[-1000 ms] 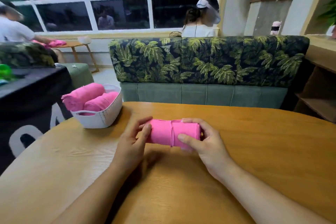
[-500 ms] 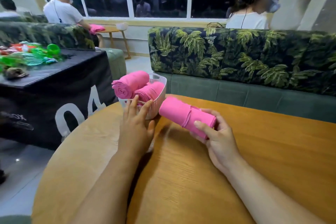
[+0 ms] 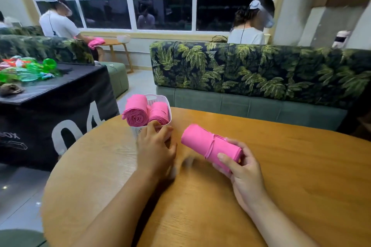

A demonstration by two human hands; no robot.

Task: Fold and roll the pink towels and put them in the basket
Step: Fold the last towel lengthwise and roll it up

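My right hand (image 3: pixel 240 168) grips a rolled pink towel (image 3: pixel 202 141) by its near end and holds it tilted just above the wooden table (image 3: pixel 291 176), its far end pointing at the basket. The white plastic basket (image 3: pixel 158 98) stands at the table's far left edge with two rolled pink towels (image 3: pixel 135 113) inside, lying side by side. My left hand (image 3: pixel 155 147) rests against the basket's near side, fingers touching its rim and wall.
Behind the table stands a green sofa with a leaf-print back (image 3: pixel 251 70). A black-draped table (image 3: pixel 50 94) with green plastic items is at the left. Two people sit by the window, one holding pink cloth (image 3: pixel 96 41).
The rolled towel left the table, now held in my right hand alone, and turned toward the basket. My left hand let go of it and moved to the basket's near side.
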